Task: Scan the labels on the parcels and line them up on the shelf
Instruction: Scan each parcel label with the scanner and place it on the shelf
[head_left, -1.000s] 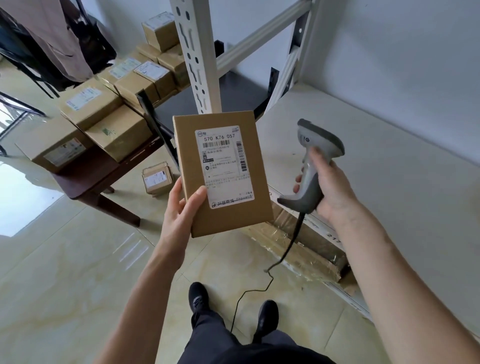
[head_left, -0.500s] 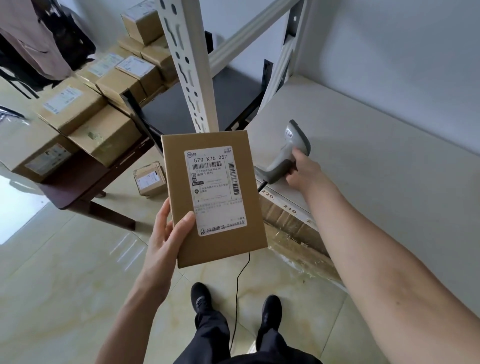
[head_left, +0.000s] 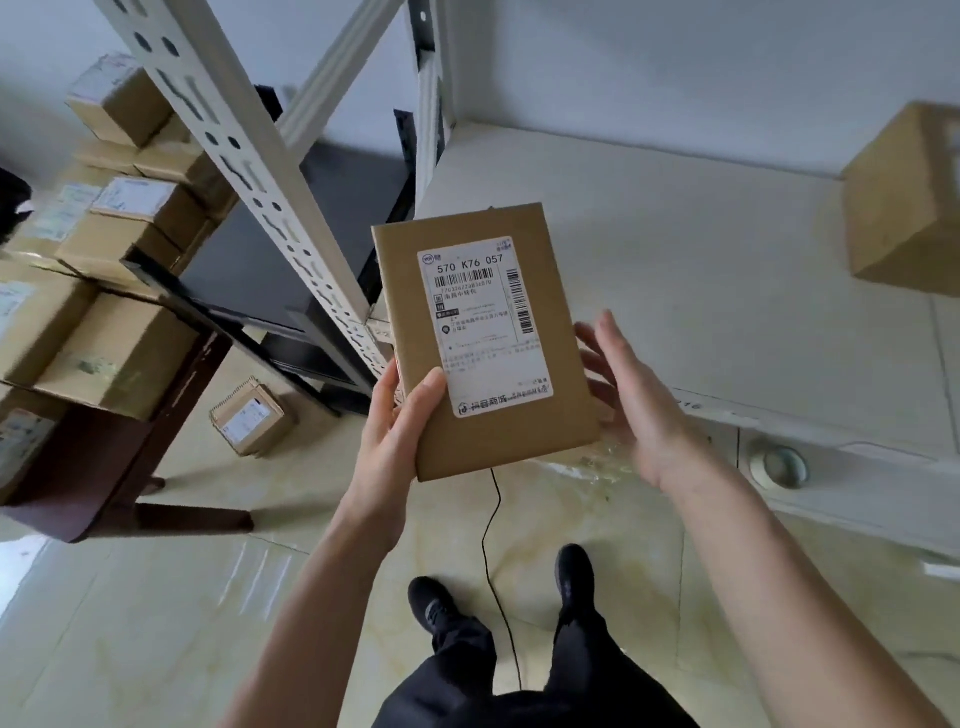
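The left hand (head_left: 400, 431) grips the flat parcel (head_left: 483, 343) by its bottom left corner, above the shelf's (head_left: 727, 291) front edge. The right hand (head_left: 631, 405), fingers straight, sits by its right edge. Another box (head_left: 904, 197) stands at the shelf's far right.

The scanner is gone from the right hand (head_left: 631, 400), which now comes with fingers spread to the right edge of the flat parcel (head_left: 485, 338), seemingly just touching it. That parcel now sits over the front of the shelf (head_left: 727, 291).
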